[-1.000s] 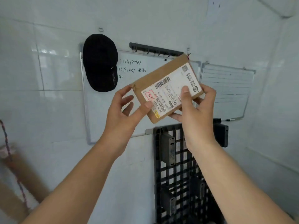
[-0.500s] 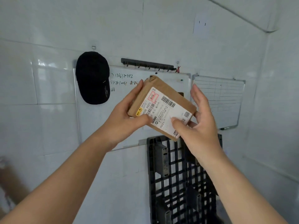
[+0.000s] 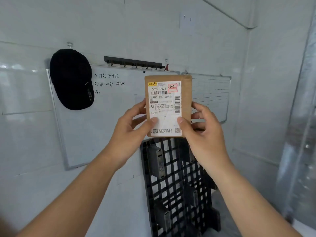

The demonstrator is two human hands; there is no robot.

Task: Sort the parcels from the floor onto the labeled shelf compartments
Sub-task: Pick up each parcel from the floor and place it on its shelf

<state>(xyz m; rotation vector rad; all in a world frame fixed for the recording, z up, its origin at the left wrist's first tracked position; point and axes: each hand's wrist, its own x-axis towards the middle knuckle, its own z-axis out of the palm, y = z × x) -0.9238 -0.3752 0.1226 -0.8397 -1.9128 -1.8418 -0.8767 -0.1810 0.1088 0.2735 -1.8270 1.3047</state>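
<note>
Up at chest height, in front of the wall: I'm holding the brown parcel (image 3: pixel 168 106) upright, label facing me. Left hand (image 3: pixel 131 132) grips its lower left edge, thumb on the label; right hand (image 3: pixel 203 132) grips the lower right edge the same way. Red box on the label reads 2-2 (handwritten). Behind it: whiteboard (image 3: pixel 109 117), black cap (image 3: pixel 71 79), black pallet (image 3: pixel 177 185) leaning on the wall.
</note>
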